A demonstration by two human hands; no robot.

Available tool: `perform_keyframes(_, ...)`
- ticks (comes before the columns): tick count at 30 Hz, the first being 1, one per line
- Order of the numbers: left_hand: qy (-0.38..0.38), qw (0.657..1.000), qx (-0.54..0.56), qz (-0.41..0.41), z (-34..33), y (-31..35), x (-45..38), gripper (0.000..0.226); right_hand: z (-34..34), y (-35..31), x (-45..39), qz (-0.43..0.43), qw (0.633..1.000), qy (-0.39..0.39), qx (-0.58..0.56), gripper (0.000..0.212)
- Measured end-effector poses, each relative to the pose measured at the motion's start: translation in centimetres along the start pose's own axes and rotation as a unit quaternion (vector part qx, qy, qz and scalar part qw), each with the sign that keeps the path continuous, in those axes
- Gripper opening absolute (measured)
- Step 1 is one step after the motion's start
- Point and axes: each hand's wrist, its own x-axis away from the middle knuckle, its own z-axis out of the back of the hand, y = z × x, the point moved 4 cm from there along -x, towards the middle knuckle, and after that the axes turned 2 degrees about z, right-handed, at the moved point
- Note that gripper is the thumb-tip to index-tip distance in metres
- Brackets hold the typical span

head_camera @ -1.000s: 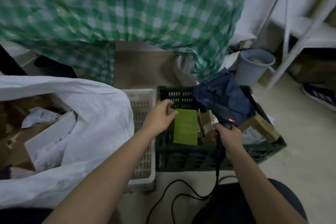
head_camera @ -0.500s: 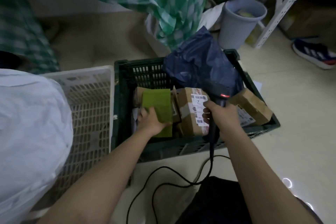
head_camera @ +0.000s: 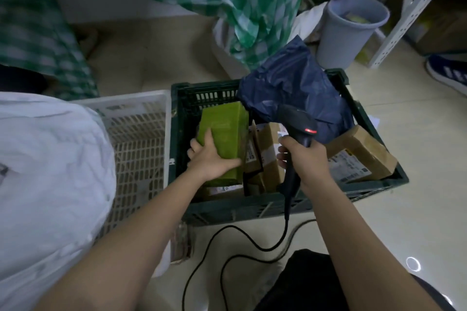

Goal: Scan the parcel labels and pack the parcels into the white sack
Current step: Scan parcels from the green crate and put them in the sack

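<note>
left hand [head_camera: 211, 159] grips green parcel [head_camera: 223, 131] in crate [head_camera: 252, 209]; right hand [head_camera: 304, 159] clasps scanner [head_camera: 297, 121].

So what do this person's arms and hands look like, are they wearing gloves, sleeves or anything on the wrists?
Both are bare. The left hand and right hand wear no gloves, and no rings show from this angle. Both forearms are uncovered right down to the bottom of the picture, so no sleeve is in view. No watch, band or marking shows on either wrist.
</note>
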Motion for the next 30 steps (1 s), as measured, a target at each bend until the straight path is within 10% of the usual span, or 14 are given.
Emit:
perform_keyframes(12,0.002,0.912,0.404,-0.066,7.9,-7.6,12.8,0.075,-6.7,0.7,9.2,-0.007,0.99,-0.129,-0.056,0.019)
perform_keyframes(20,-0.092,0.88,0.463,-0.049,5.3,-12.0,18.1,0.04,-7.5,4.5,16.5,-0.031,0.99,-0.114,-0.077,0.033)
perform_keyframes(26,0.098,0.958,0.257,-0.086,6.5,-14.1,20.4,0.043,-9.2,7.0,19.4,-0.027,0.987,-0.148,-0.062,0.04)
perform_keyframes(30,0.077,0.982,0.157,-0.074,6.2,-15.3,20.7,0.074,-10.8,7.5,20.1,-0.042,0.98,-0.158,-0.115,0.019)
